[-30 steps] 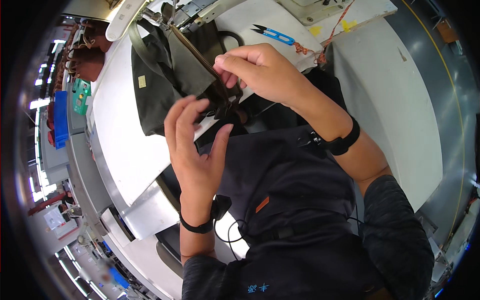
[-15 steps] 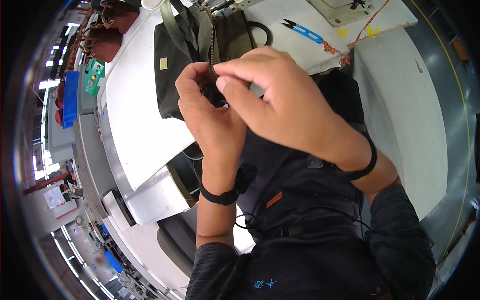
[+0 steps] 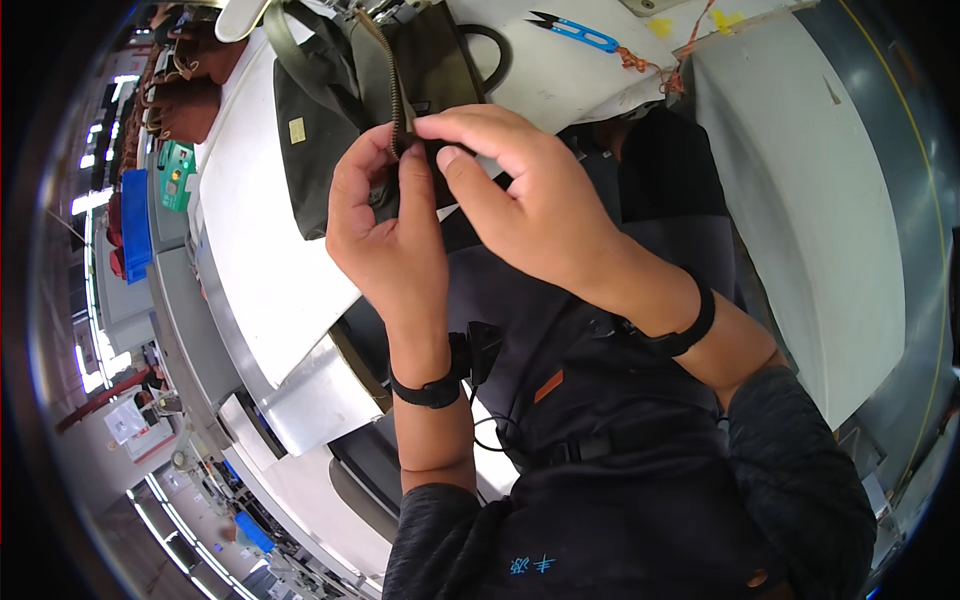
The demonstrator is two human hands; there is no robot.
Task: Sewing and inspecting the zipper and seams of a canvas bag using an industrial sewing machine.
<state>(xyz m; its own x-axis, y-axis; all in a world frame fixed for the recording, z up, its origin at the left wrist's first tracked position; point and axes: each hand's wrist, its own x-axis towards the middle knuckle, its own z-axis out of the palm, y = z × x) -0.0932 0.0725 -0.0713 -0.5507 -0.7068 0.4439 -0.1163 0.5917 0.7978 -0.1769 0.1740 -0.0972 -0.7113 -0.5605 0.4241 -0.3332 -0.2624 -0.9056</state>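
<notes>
one dark green bag [image 3: 320,150], upper left of centre, top cut off; left hand [image 3: 392,235] pinching its one zipper [image 3: 389,72], near end hidden; right hand [image 3: 545,205] beside, thumb and forefinger parted, contact unclear; one blue snips [image 3: 582,34], upper centre.

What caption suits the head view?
Left hand and right hand at the zipper of a dark bag, blue snips nearby.

the left hand [image 3: 390,228], open and apart earlier, now pinches the zipper [image 3: 395,102]; the right hand [image 3: 535,195] spreads thumb and forefinger wider.
</notes>
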